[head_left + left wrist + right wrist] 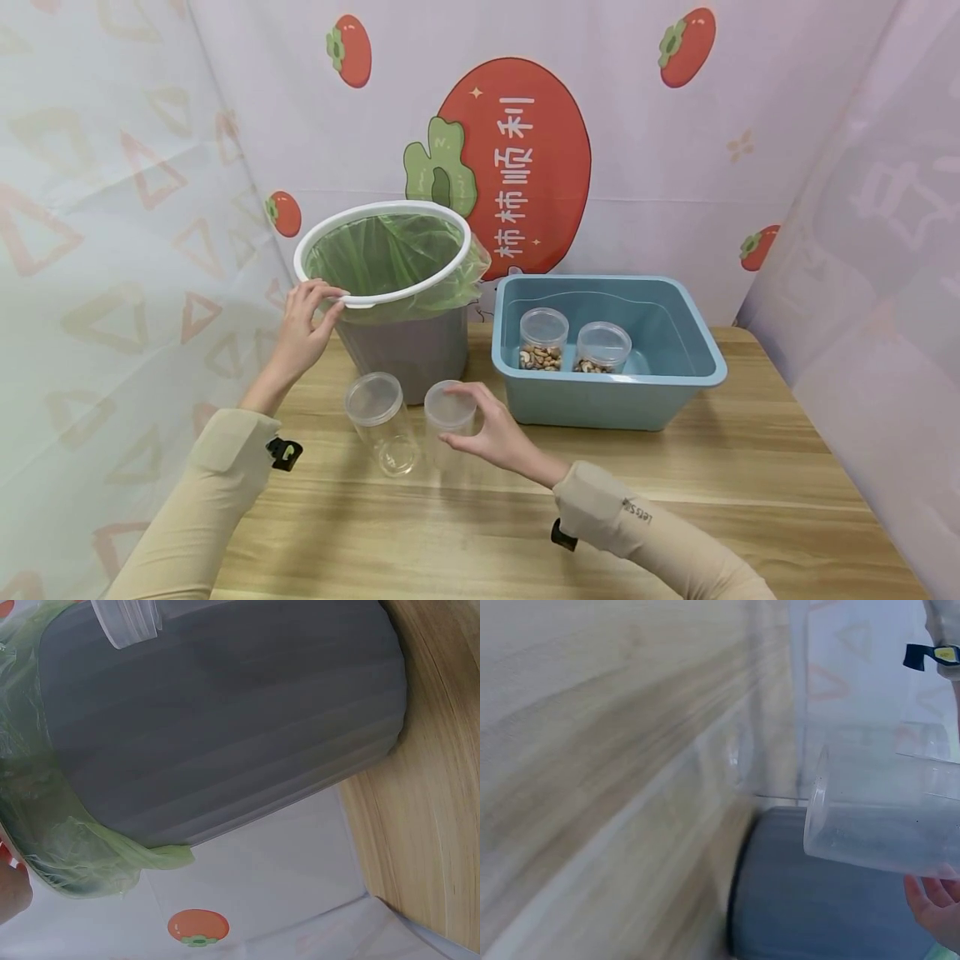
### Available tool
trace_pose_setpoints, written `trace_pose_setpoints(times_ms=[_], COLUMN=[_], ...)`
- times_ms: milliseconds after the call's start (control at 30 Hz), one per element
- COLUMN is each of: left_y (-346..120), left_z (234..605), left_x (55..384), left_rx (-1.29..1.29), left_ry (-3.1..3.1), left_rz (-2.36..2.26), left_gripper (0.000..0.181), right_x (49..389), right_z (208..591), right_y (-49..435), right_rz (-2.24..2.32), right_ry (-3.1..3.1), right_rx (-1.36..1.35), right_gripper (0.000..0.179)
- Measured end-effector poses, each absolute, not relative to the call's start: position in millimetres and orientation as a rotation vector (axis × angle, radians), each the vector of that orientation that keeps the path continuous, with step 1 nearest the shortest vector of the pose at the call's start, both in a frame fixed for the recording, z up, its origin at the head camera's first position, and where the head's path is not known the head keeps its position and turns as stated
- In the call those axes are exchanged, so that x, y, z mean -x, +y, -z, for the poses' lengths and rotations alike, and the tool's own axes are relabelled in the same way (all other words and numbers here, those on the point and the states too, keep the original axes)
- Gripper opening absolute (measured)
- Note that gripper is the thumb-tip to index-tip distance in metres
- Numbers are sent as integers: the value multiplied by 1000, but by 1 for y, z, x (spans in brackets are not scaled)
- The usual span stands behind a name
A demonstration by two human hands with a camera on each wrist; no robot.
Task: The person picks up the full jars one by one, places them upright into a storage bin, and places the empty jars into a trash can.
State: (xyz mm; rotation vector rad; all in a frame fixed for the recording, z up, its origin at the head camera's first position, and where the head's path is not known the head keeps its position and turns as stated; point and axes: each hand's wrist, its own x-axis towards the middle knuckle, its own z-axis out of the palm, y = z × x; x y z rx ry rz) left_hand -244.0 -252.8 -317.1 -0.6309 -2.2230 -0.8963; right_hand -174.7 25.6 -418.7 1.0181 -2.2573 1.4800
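Observation:
My left hand [303,329] grips the white rim [382,296] of a grey trash bin [408,354] lined with a green bag [390,250]; its fingers lie over the rim's near left side. In the left wrist view only part of that hand [13,889] shows, at the bag's edge. My right hand [495,429] holds a clear plastic jar [447,408] near its lid, thumb on one side and fingers on the other. In the right wrist view this jar [877,817] looks empty. A second clear jar [382,425] stands just left of it on the table.
A blue basin [600,400] stands right of the bin. Inside it are two lidded jars of nuts, one taller [543,337] and one shorter [602,348]. Everything rests on a wooden table [675,500], with a printed curtain [637,208] behind and at both sides.

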Motion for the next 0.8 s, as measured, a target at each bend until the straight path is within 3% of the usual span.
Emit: trace_pose_setpoints(times_ms=[400, 800], left_y=[-253, -252], left_z=[319, 317], left_x=[245, 244], left_rx=[633, 640], left_ry=[-2208, -2202], left_rz=[904, 897], left_gripper=[15, 15], right_x=[168, 178], right_z=[356, 327], right_y=[37, 46], right_rz=[-1494, -1538], right_ry=[-2162, -2087], right_rx=[-997, -1006], right_gripper=[54, 55])
